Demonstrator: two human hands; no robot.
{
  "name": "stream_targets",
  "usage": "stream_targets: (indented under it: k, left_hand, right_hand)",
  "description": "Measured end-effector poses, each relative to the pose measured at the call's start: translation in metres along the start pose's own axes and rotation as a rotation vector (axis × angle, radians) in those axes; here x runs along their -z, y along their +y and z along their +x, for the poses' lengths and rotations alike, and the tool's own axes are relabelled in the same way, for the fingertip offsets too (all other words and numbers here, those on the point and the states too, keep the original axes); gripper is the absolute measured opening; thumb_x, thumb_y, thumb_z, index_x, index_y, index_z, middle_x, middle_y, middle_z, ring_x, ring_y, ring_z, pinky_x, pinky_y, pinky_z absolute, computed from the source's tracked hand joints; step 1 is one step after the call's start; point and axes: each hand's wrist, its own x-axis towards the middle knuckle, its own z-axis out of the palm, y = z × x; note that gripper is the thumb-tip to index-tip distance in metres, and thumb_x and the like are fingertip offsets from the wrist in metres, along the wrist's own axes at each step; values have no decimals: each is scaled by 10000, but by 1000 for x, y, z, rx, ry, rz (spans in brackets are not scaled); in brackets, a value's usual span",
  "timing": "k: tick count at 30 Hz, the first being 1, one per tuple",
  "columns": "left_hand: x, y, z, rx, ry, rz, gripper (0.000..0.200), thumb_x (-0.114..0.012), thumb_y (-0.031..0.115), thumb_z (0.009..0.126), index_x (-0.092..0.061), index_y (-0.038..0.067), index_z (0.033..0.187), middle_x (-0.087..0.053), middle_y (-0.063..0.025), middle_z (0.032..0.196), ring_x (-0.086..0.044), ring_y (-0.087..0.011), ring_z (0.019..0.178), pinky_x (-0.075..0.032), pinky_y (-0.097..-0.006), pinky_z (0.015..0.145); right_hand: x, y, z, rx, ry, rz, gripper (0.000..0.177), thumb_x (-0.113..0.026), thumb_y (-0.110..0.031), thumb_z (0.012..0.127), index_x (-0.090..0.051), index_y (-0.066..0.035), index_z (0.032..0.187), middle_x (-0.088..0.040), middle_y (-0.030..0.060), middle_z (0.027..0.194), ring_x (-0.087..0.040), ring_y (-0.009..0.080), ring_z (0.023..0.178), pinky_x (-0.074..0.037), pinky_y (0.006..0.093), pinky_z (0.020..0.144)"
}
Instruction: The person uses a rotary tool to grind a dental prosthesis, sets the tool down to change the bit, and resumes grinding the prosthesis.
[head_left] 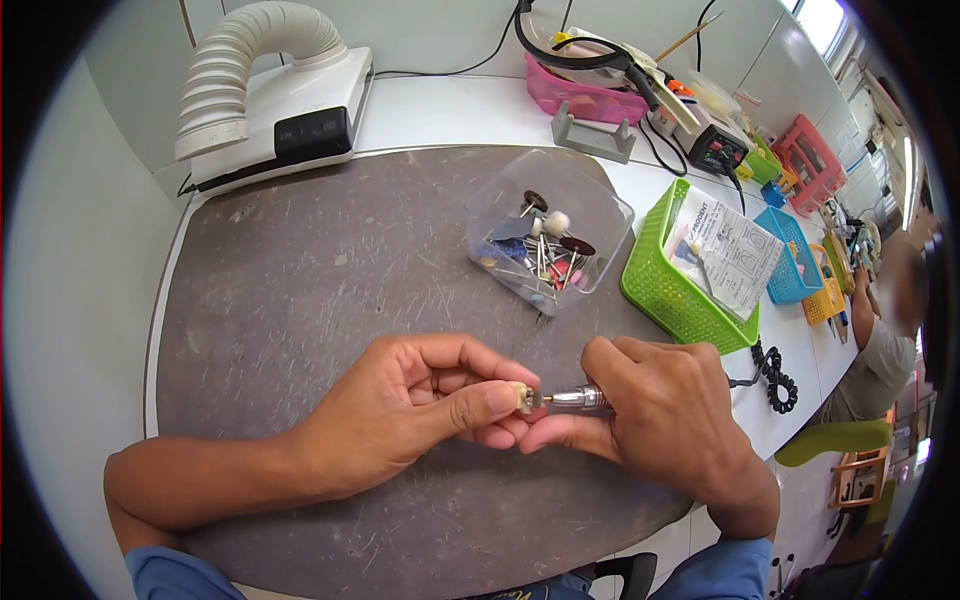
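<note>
The left hand (410, 408) pinches a small, possibly dental piece (524, 398); the knuckles-up right hand (665, 402) grips a handpiece (580, 398).

A pale wall (110, 270) is rising at nine o'clock, a window (822, 22) glowing at two, a green chair (835, 443) standing at four.

- A small cream piece (524, 398), perhaps tooth-shaped though too tiny to make out fully, sits pinched between the left hand's (415, 395) thumb and fingers above the dark tabletop.
- A slim silver hand drill (580, 398) lies nearly level in the right hand (660, 410), its tip pointing at the piece.
</note>
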Motion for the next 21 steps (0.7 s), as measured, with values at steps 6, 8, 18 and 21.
stream_targets:
  k: [6,8,18,21]
  left_hand:
    - [0,2,0,13,-7,26,285,-637,152,976,-612,-53,1173,-699,-181,1059,-704,-159,868,-597,-286,811]
    - [0,1,0,10,-9,33,286,-636,154,976,-612,-53,1173,-700,-180,1057,-704,-159,866,-598,-287,812]
    - [-1,0,0,-9,-2,19,295,-639,172,977,-612,-48,1171,-699,-168,1047,-707,-157,873,-596,-278,817]
    - [-1,-1,0,-28,14,-1,292,-635,178,980,-612,-45,1168,-695,-172,1064,-706,-156,882,-594,-273,824]
  right_hand:
    - [-3,4,2,103,38,-34,638,-660,-694,774,-504,-92,631,-549,56,517,-590,205,432,-423,313,389]
    - [-4,4,2,106,34,-33,638,-655,-693,780,-504,-92,629,-548,56,513,-591,206,432,-424,312,392]
    - [-4,5,1,100,35,-30,629,-660,-687,783,-506,-96,632,-547,53,513,-588,203,427,-422,315,386]
    - [-4,4,1,82,66,-4,616,-680,-672,778,-502,-99,637,-548,54,520,-583,201,425,-421,314,386]
